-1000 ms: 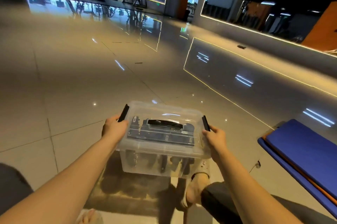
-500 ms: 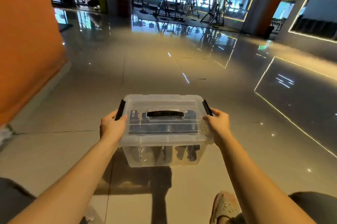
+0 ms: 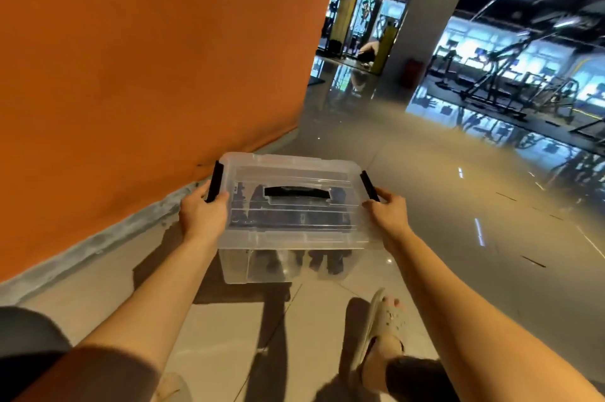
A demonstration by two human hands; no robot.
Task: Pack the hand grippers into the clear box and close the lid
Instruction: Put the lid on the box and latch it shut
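Note:
I hold the clear box (image 3: pixel 291 238) in the air in front of me, above the tiled floor. Its clear lid (image 3: pixel 289 172) lies flat on top, with a black handle in the middle and a black latch at each short end. Several dark hand grippers (image 3: pixel 314 257) show through the walls and lid. My left hand (image 3: pixel 203 215) grips the left end by the latch. My right hand (image 3: pixel 386 215) grips the right end by the other latch.
An orange wall (image 3: pixel 147 58) with a grey skirting runs close along my left. Glossy tiled floor (image 3: pixel 458 205) stretches ahead and right. A grey pillar (image 3: pixel 422 25) and gym machines (image 3: pixel 507 74) stand far off. My sandalled foot (image 3: pixel 383 319) is below the box.
I have turned left while carrying the box: the blue mat left the view, and the orange wall now fills the left side. Both hands keep their hold.

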